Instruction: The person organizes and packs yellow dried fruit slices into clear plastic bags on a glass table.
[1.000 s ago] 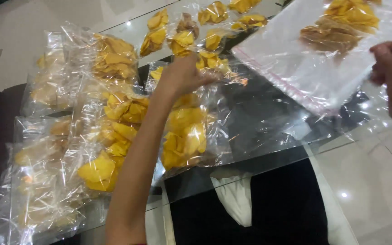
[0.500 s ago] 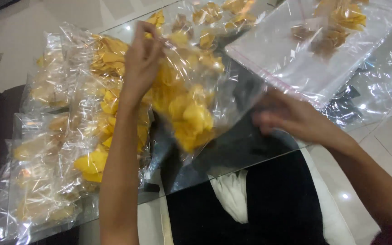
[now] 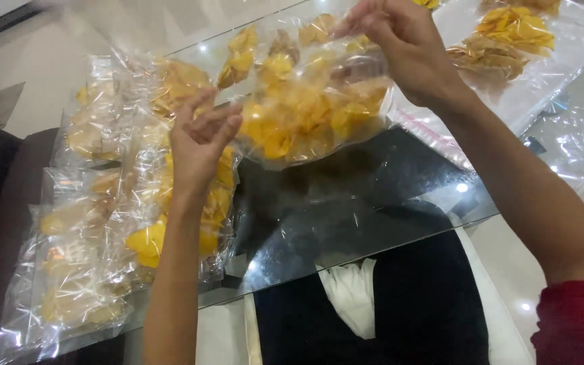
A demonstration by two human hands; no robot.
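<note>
Since before, bag (image 3: pixel 305 101) rose, long axis level; right hand (image 3: pixel 400 47) pinched its top, left hand (image 3: pixel 201 138) gripped its corner.

Both hands lifting clear bag of yellow chips (image 3: pixel 305 111) above glass table (image 3: pixel 373 203); filled bags (image 3: pixel 103 223) left

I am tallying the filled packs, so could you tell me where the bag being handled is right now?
The clear bag of yellow chips is held above the glass table, upper centre of the head view, between the left hand and right hand.

Clear bag of yellow chips (image 3: pixel 305 111), aloft above glass table (image 3: pixel 373 203).
</note>
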